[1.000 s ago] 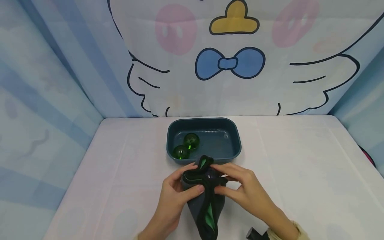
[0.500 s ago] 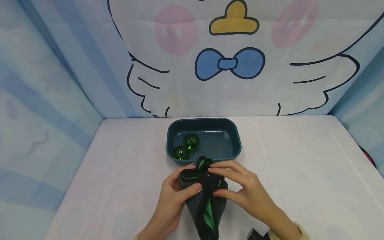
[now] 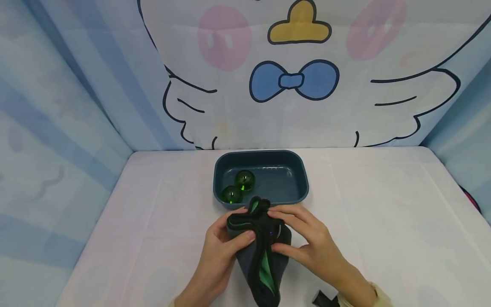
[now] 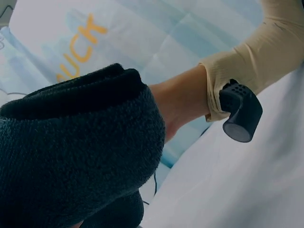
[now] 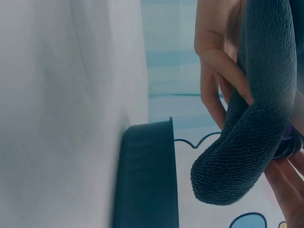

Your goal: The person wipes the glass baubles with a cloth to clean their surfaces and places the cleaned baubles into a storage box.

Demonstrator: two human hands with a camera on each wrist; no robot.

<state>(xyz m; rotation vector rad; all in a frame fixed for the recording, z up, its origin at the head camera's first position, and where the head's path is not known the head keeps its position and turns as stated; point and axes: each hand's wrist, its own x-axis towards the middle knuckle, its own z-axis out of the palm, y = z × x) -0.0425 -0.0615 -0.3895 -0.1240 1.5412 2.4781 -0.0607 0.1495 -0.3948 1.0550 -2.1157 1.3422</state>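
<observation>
A dark grey fleecy cloth pouch (image 3: 249, 251) with thick black edging is held up over the table, its green lining showing through folds. My left hand (image 3: 222, 251) grips its left side, thumb on the front and fingers behind. At the right edge, my right hand (image 3: 307, 234) pinches a dark shiny ball (image 3: 275, 232) between thumb and fingertips, partly covered by the cloth. In the right wrist view, the ball (image 5: 287, 142) shows a purple tint beside the pouch (image 5: 256, 128). The pouch (image 4: 80, 152) hides most of the hands in the left wrist view.
Just beyond the hands stands a dark blue rectangular tub (image 3: 284, 179) with two green glassy balls (image 3: 244, 181) in its left part. A white cloth covers the table (image 3: 376, 200). Printed curtains (image 3: 291, 119) enclose the back and sides. A black device (image 3: 324, 298) sits at my right wrist.
The pouch has shifted slightly left. My right fingers and thumb have spread around the dark ball at its right edge. The tub and green balls stay put.
</observation>
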